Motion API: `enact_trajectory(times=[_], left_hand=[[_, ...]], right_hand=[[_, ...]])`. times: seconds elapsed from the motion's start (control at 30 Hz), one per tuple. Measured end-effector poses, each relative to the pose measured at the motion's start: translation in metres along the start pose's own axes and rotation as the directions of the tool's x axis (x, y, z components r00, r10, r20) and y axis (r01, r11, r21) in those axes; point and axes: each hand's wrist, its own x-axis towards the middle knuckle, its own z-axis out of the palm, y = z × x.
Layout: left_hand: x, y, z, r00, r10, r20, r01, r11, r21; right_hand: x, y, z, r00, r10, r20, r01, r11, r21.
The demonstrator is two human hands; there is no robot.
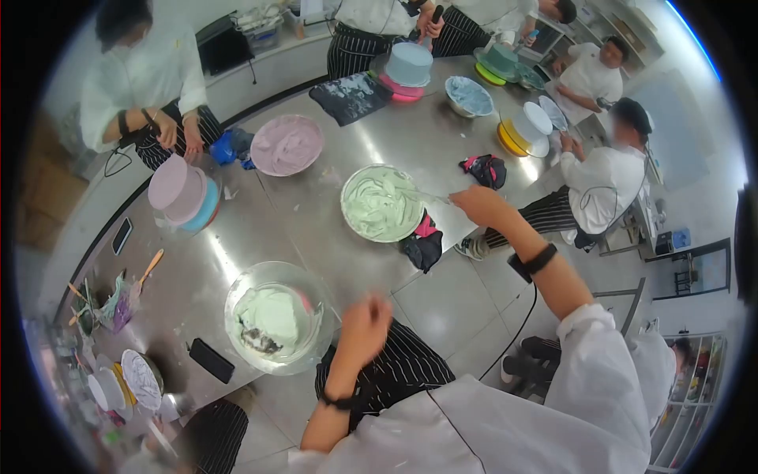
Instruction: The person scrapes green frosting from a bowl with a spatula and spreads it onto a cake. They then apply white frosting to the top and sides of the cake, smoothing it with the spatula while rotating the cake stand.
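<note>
My right hand reaches over the table, closed around the handle of a spatula. The spatula's blade lies in pale green cream, which fills a round bowl. My left hand hovers by the table's front edge, fingers curled in and slightly blurred, with no object showing in them. Just left of it stands a cake coated in the same green cream, on a clear round turntable. A dark patch marks the cake's near side.
Other workers stand around the metal table at their own cakes. A bowl of pink cream sits beyond the green one. A black-and-pink cloth bundle touches the green bowl's right side. A phone lies left of my turntable.
</note>
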Motion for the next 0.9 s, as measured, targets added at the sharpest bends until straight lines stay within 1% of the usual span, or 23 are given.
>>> enact_trajectory(times=[0.03, 0.07, 0.1, 0.13, 0.17, 0.2, 0.23, 0.27, 0.3, 0.37, 0.47, 0.5, 0.57, 0.6, 0.7, 0.73, 0.83, 0.87, 0.9], left_hand=[[0.057, -0.036, 0.034, 0.957, 0.081, -0.279, -0.056, 0.994, 0.097], [0.115, -0.076, 0.06, 0.817, 0.282, -0.502, -0.136, 0.942, 0.306], [0.159, -0.092, 0.07, 0.786, 0.159, -0.598, -0.041, 0.978, 0.206], [0.188, -0.101, 0.075, 0.737, 0.028, -0.675, 0.048, 0.994, 0.094], [0.203, -0.11, 0.077, 0.804, -0.201, -0.559, 0.065, 0.965, -0.253], [0.216, -0.117, 0.075, 0.852, -0.373, -0.368, 0.113, 0.817, -0.565], [0.224, -0.119, 0.075, 0.876, -0.465, -0.126, 0.187, 0.57, -0.8], [0.229, -0.122, 0.079, 0.876, -0.462, -0.137, 0.183, 0.582, -0.792], [0.231, -0.124, 0.082, 0.877, -0.456, -0.149, 0.177, 0.596, -0.783], [0.235, -0.127, 0.086, 0.873, -0.453, -0.182, 0.173, 0.635, -0.753], [0.237, -0.127, 0.099, 0.851, -0.467, -0.241, 0.171, 0.68, -0.713], [0.238, -0.126, 0.102, 0.841, -0.474, -0.259, 0.169, 0.686, -0.708], [0.236, -0.124, 0.107, 0.833, -0.477, -0.281, 0.144, 0.677, -0.722], [0.234, -0.123, 0.109, 0.834, -0.473, -0.285, 0.122, 0.662, -0.739], [0.227, -0.114, 0.115, 0.833, -0.469, -0.295, 0.055, 0.599, -0.799], [0.222, -0.107, 0.113, 0.831, -0.469, -0.3, 0.029, 0.575, -0.818], [0.186, -0.072, 0.088, 0.885, -0.374, -0.276, 0.161, 0.803, -0.574], [0.151, -0.035, 0.063, 0.969, -0.155, -0.195, 0.115, 0.973, -0.198], [0.104, 0.014, 0.03, 0.999, 0.009, -0.03, -0.003, 0.981, 0.196]], right_hand=[[0.013, 0.022, 0.016, 0.994, -0.108, 0.006, 0.108, 0.994, -0.026], [0.02, 0.028, 0.02, 0.991, -0.095, 0.093, 0.099, 0.994, -0.04], [0.038, 0.027, 0.017, 0.981, -0.084, 0.172, 0.096, 0.994, -0.06], [0.053, 0.024, 0.013, 0.965, -0.073, 0.253, 0.095, 0.992, -0.079], [0.061, 0.018, 0.003, 0.943, -0.061, 0.328, 0.086, 0.994, -0.063], [0.065, 0.008, -0.012, 0.915, -0.051, 0.4, 0.077, 0.996, -0.049], [0.069, 0.003, -0.016, 0.881, -0.042, 0.471, 0.067, 0.997, -0.036], [0.072, 0.001, -0.011, 0.868, -0.045, 0.494, 0.053, 0.999, -0.002], [0.073, -0.001, -0.001, 0.887, -0.122, 0.445, 0.132, 0.991, 0.01], [0.078, 0.0, 0.013, 0.789, -0.155, 0.594, 0.142, 0.987, 0.069], [0.079, -0.003, 0.014, 0.686, -0.211, 0.696, 0.181, 0.977, 0.117], [0.077, 0.001, 0.02, 0.704, -0.197, 0.682, 0.057, 0.973, 0.223], [0.067, 0.005, 0.032, 0.733, -0.165, 0.66, -0.181, 0.888, 0.423], [0.062, 0.005, 0.028, 0.725, -0.143, 0.674, -0.247, 0.86, 0.447], [0.048, 0.005, 0.046, 0.762, -0.217, 0.61, -0.351, 0.653, 0.671], [0.043, 0.003, 0.043, 0.756, -0.226, 0.615, -0.378, 0.616, 0.691], [0.014, -0.001, 0.032, 0.778, -0.257, 0.573, -0.524, 0.239, 0.818], [0.002, -0.003, 0.026, 0.791, -0.22, 0.571, -0.541, 0.185, 0.82], [-0.01, -0.006, 0.019, 0.798, -0.195, 0.57, -0.555, 0.132, 0.821]])
